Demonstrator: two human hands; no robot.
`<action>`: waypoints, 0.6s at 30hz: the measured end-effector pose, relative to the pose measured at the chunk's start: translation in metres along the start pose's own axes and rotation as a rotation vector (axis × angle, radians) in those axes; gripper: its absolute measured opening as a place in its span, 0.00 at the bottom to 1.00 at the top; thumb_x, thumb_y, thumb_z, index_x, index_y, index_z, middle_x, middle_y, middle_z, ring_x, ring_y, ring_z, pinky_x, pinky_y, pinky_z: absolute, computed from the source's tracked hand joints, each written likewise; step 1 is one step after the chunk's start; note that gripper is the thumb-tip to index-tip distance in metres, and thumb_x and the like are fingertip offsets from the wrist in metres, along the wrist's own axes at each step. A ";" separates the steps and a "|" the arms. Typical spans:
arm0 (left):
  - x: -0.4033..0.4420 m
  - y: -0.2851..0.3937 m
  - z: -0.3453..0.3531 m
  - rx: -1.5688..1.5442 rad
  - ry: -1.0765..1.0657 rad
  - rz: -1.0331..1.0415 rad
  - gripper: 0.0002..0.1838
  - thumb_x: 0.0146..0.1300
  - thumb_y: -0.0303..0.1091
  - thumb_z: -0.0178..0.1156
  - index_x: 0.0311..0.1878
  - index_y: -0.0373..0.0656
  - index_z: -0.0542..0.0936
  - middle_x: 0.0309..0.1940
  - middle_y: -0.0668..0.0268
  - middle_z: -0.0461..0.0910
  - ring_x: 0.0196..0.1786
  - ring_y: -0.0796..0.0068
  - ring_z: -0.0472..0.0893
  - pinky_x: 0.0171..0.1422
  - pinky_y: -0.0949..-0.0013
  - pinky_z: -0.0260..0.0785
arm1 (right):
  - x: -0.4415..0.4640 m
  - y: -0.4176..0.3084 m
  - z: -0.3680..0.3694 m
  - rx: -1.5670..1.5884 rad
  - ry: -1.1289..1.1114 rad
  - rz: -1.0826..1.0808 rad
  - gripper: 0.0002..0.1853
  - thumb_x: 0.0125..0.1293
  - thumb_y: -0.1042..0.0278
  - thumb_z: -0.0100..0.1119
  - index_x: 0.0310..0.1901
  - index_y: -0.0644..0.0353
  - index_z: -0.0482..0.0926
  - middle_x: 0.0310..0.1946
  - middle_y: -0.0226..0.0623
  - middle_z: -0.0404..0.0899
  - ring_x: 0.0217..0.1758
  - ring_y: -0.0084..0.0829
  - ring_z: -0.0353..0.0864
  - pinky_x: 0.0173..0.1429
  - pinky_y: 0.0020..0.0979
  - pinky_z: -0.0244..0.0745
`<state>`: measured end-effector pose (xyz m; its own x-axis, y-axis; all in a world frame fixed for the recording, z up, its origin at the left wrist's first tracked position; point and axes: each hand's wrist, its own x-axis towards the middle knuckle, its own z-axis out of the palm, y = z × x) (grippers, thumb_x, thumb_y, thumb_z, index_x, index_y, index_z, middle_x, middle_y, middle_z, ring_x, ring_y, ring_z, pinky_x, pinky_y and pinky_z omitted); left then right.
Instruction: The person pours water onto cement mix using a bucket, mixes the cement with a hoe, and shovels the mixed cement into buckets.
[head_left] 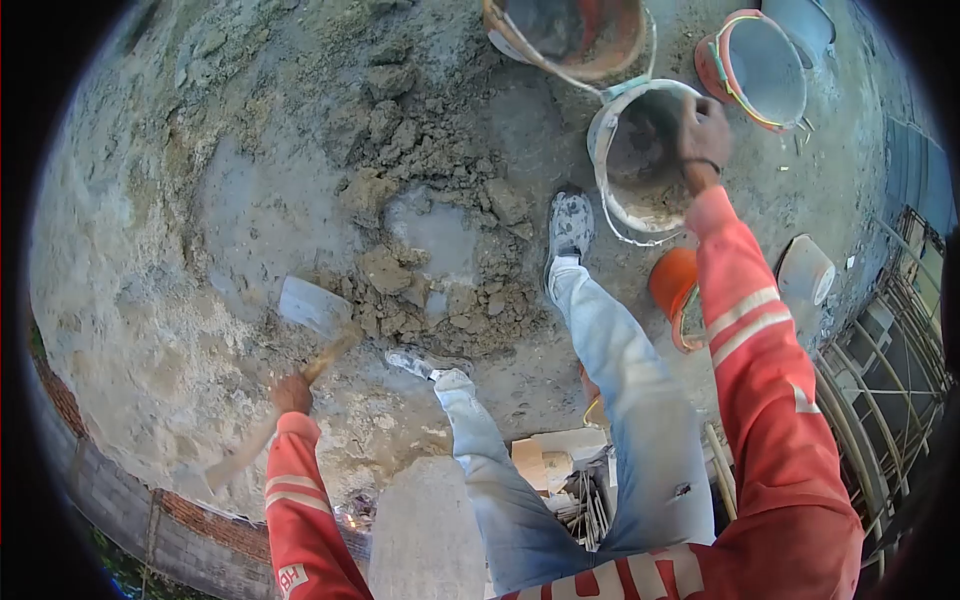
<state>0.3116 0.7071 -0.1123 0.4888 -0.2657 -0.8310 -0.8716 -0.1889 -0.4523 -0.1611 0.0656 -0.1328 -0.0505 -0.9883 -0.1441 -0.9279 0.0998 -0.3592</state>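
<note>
We've L hand wrapped round the handle of the hoe, blade beside the soil clods; R hand grips the rim of the white bucket, btwn our R shoe & the red bucket.

Left hand holds a bladed tool at eight o'clock; right hand grasps a bucket at two o'clock

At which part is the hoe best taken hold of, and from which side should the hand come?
Probably by the handle, coming from the near side: it is long and thin and slants back to the lower left of the view, while the wide, flat blade lies at the far end. The left hand grips it partway along.
</note>
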 end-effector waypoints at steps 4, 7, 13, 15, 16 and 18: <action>-0.062 0.000 -0.037 -0.457 -0.147 -0.132 0.15 0.56 0.41 0.61 0.41 0.40 0.79 0.35 0.51 0.82 0.39 0.48 0.82 0.45 0.48 0.73 | 0.007 0.163 0.006 -0.315 -0.023 0.312 0.25 0.54 0.48 0.64 0.43 0.62 0.77 0.36 0.46 0.78 0.37 0.43 0.79 0.45 0.38 0.75; -0.094 0.011 -0.006 -0.876 -0.103 -0.158 0.17 0.51 0.38 0.67 0.39 0.37 0.77 0.26 0.53 0.80 0.29 0.54 0.81 0.35 0.56 0.73 | -0.010 0.231 0.014 0.125 -0.436 0.679 0.20 0.54 0.51 0.65 0.39 0.59 0.79 0.26 0.38 0.77 0.26 0.37 0.79 0.33 0.39 0.79; -0.169 0.076 -0.162 -1.722 -0.533 -0.422 0.08 0.60 0.32 0.63 0.31 0.44 0.73 0.16 0.76 0.66 0.14 0.85 0.65 0.16 0.77 0.59 | -0.004 0.358 -0.005 -0.072 -0.203 0.548 0.20 0.58 0.50 0.60 0.43 0.59 0.81 0.31 0.44 0.81 0.32 0.45 0.82 0.39 0.42 0.79; -0.183 0.102 -0.200 -1.891 -0.586 -0.413 0.09 0.60 0.32 0.64 0.32 0.44 0.72 0.16 0.77 0.65 0.15 0.85 0.64 0.17 0.78 0.58 | -0.007 0.376 -0.033 -0.456 -0.195 0.353 0.26 0.58 0.46 0.59 0.49 0.61 0.79 0.39 0.49 0.81 0.45 0.48 0.81 0.53 0.42 0.74; -0.188 0.115 -0.216 -1.976 -0.588 -0.383 0.09 0.60 0.32 0.64 0.33 0.43 0.72 0.17 0.77 0.65 0.15 0.85 0.64 0.18 0.78 0.58 | -0.021 0.331 -0.051 -0.577 -0.136 0.343 0.25 0.60 0.48 0.58 0.50 0.62 0.78 0.42 0.48 0.80 0.49 0.47 0.79 0.55 0.42 0.72; -0.185 0.143 -0.246 -2.064 -0.517 -0.339 0.11 0.59 0.32 0.65 0.34 0.43 0.71 0.17 0.77 0.65 0.16 0.85 0.64 0.18 0.78 0.57 | -0.056 0.211 -0.088 -0.391 -0.225 0.152 0.23 0.61 0.55 0.58 0.52 0.63 0.75 0.48 0.47 0.78 0.53 0.45 0.76 0.58 0.41 0.69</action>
<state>0.1050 0.4968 0.0566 0.2142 0.1360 -0.9673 0.6686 -0.7423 0.0437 -0.3867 0.1319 -0.1196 -0.1549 -0.9121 -0.3795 -0.9879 0.1474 0.0489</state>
